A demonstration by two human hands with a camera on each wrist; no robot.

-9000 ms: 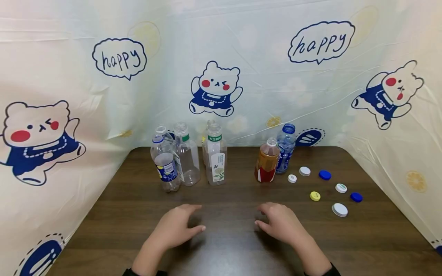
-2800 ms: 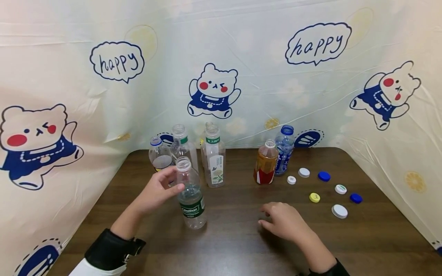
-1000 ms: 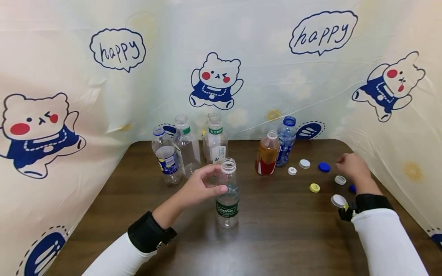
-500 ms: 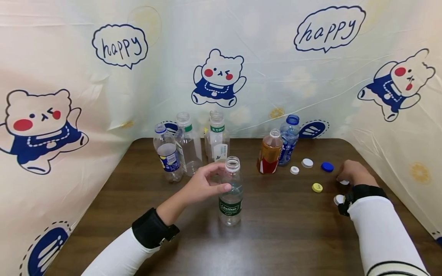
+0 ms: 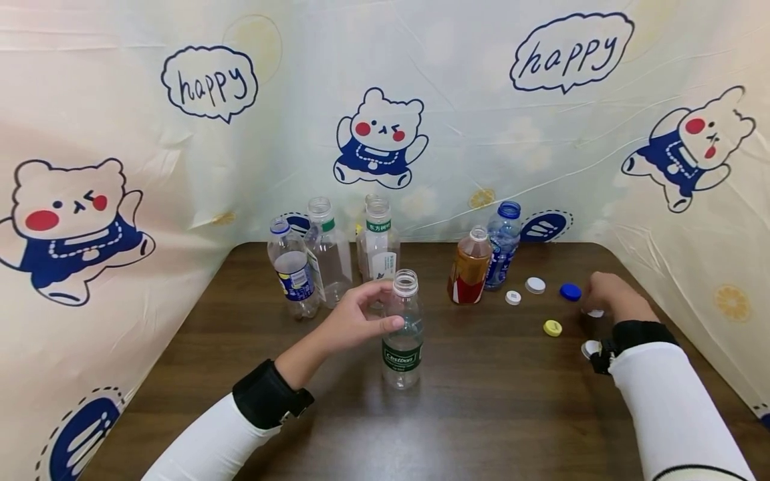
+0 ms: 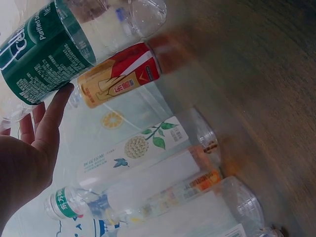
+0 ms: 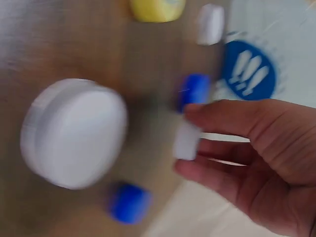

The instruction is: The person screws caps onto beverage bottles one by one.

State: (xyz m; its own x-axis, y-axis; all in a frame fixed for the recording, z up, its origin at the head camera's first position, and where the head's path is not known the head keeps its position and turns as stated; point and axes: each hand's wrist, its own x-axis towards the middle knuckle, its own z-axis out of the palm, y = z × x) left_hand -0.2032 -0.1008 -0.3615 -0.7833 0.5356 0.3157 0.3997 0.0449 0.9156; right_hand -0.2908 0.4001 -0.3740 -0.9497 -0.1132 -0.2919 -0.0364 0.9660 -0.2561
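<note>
Fingers (image 5: pixel 374 290) are curled: left hand (image 5: pixel 351 321), mid-frame, round a probably squeezable bottle (image 5: pixel 402 359), best held high; right hand (image 5: pixel 616 295), mid-right, round a cap (image 7: pixel 187 142).

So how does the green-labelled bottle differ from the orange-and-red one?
The green-labelled bottle is mostly clear with a green band, while the orange-and-red bottle has colour wrapping most of its body. The left hand holds the green-labelled bottle; no hand touches the orange-and-red bottle. The green-labelled bottle is nearer the person, the orange-and-red bottle farther back. Both are upright and uncapped.
</note>
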